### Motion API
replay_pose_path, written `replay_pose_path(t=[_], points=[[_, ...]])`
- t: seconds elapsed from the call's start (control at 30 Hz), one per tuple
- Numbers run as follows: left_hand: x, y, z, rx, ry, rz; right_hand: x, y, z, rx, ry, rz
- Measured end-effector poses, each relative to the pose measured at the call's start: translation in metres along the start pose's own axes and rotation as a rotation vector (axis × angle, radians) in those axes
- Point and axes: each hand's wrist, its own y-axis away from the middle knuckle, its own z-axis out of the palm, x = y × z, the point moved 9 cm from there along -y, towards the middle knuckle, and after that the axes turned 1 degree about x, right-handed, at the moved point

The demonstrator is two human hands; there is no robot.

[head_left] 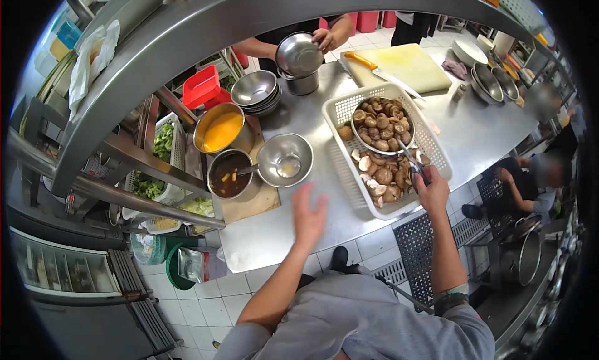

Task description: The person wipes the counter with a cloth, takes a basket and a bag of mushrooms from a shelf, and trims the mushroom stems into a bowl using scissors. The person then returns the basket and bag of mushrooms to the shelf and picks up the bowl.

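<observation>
My right hand [432, 188] is closed around a pair of scissors [412, 159], with metal blades and dark handles. The blades point at the rim of a steel bowl full of brown mushrooms [382, 121]. That bowl sits inside a white perforated basket [334, 110], where more mushrooms [384, 176] lie, some showing pale stems or cut faces. My left hand [309, 216], slightly blurred, is held over the steel table with its fingers apart and nothing in it. Closest to it is a steel bowl [285, 160] with a little pale matter at the bottom.
Left stand a pot of orange liquid [223, 130], a pot of dark liquid [229, 176] and stacked bowls [254, 90]. Across the table, a person's hands hold a steel bowl [299, 54]. A yellow-handled knife [380, 73] rests on a cutting board [415, 70]. A metal shelf [281, 4] arches overhead.
</observation>
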Motion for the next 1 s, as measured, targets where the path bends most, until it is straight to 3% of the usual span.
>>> replay_pose_path(t=[0.03,0.1,0.27,0.4,0.47,0.53,0.7,0.77,0.8,0.87,0.9,0.97,1.0], points=[[-0.054,0.001,-0.014,0.064,0.160,-0.284,-0.002,0.000,0.000,-0.017,0.002,-0.035],[-0.080,-0.004,-0.030,0.174,0.601,-0.704,0.007,0.000,0.004,-0.061,-0.065,-0.043],[-0.082,-0.038,-0.026,0.106,0.781,-0.634,0.015,-0.006,0.012,-0.154,-0.288,-0.046],[-0.095,0.031,-0.030,-0.057,0.652,-0.618,-0.006,-0.015,0.001,-0.416,0.088,-0.010],[-0.093,0.082,-0.043,-0.255,0.542,-0.591,-0.015,-0.018,-0.001,-0.352,0.104,-0.152],[-0.089,0.125,-0.066,-0.271,0.583,-0.618,-0.023,-0.015,-0.007,-0.295,0.179,-0.280],[-0.088,0.145,-0.115,-0.322,0.471,-0.569,-0.067,0.041,-0.044,-0.047,-0.097,-0.105],[-0.093,0.141,-0.138,-0.334,0.364,-0.504,-0.102,0.080,-0.034,-0.208,-0.188,-0.075],[-0.091,0.134,-0.153,-0.333,0.320,-0.456,-0.129,0.104,-0.032,-0.233,-0.205,-0.159],[-0.075,0.128,-0.196,-0.383,0.269,-0.389,-0.177,0.151,-0.010,-0.495,-0.349,-0.124],[-0.048,0.123,-0.231,-0.450,0.264,-0.344,-0.182,0.180,0.013,-0.679,-0.361,-0.108],[0.049,0.114,-0.320,-0.613,-0.230,-0.056,-0.195,0.229,0.041,-0.874,-0.370,-0.221],[0.068,0.107,-0.359,-0.673,-0.247,-0.006,-0.192,0.251,0.060,-0.967,-0.360,-0.327]])
